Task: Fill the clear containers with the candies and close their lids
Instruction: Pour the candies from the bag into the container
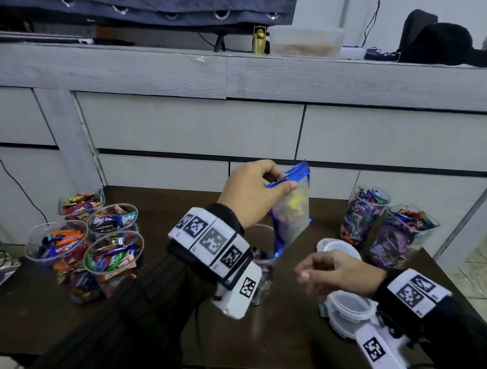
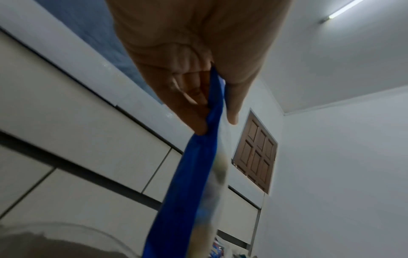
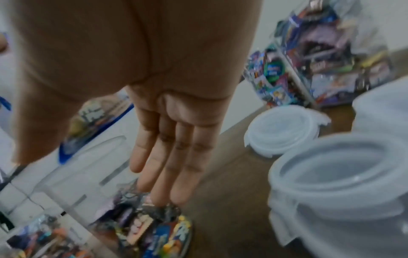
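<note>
My left hand [image 1: 279, 182] pinches the top of a blue and clear candy bag [image 1: 293, 210] and holds it mouth-down over an uncovered clear container [image 1: 265, 268] in the middle of the brown table [image 1: 164, 315]. That container holds some wrapped candies at its bottom. In the left wrist view the fingers [image 2: 198, 108] grip the blue bag [image 2: 189, 183] above the container rim [image 2: 66, 230]. My right hand [image 1: 306, 274] hovers empty to the container's right with fingers [image 3: 167, 165] straight, above the candies [image 3: 150, 225].
Several candy-filled containers without lids [image 1: 85, 249] cluster at the table's left. Two more filled ones [image 1: 362, 214] [image 1: 400, 235] stand at the right. White lids [image 1: 338, 248] [image 1: 349, 311] lie by my right hand. A grey cabinet [image 1: 233, 122] stands behind the table.
</note>
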A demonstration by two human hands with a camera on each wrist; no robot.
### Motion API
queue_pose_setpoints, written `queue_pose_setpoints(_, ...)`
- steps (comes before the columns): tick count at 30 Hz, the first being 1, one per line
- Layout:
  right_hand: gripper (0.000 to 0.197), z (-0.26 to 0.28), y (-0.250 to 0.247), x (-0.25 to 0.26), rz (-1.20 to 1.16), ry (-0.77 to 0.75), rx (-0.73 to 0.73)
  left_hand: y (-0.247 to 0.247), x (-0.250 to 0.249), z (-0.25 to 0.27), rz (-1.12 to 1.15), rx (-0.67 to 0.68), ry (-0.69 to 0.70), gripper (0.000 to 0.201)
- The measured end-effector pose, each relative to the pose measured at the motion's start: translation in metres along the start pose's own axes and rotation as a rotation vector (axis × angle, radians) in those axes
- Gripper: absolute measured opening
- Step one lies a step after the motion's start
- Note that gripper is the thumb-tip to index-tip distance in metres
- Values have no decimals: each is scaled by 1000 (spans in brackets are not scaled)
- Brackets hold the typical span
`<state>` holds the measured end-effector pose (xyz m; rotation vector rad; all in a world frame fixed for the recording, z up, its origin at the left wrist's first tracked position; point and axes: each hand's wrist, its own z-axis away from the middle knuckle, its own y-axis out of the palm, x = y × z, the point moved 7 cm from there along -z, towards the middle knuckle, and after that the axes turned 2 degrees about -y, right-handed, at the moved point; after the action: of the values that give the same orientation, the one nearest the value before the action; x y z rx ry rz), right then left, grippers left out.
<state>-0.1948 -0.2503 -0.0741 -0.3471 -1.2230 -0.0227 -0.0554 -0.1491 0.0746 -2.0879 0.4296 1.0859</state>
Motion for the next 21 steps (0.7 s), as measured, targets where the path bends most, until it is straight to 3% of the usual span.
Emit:
queue_pose_setpoints(4,48,-13,-2,11,-313,-45,-99,20,4,-6,149,46,-71,17)
queue_pose_setpoints(9,42,-26,-25,16,-677,-149,-257,21,22,-6,236,79,-179,15)
queue_pose_setpoints(14,37,-35,-35,20,-996,-285,-308,20,47,6,139,155,-200,16)
queue_pose_setpoints(17,38,-42,-28,25,-1024,-316,-303,20,64,14,30,176,-192,18)
queue_pose_setpoints(21,43,-48,-26,31,-885,-341,-378,16,88,25,-82,224,-230,18)
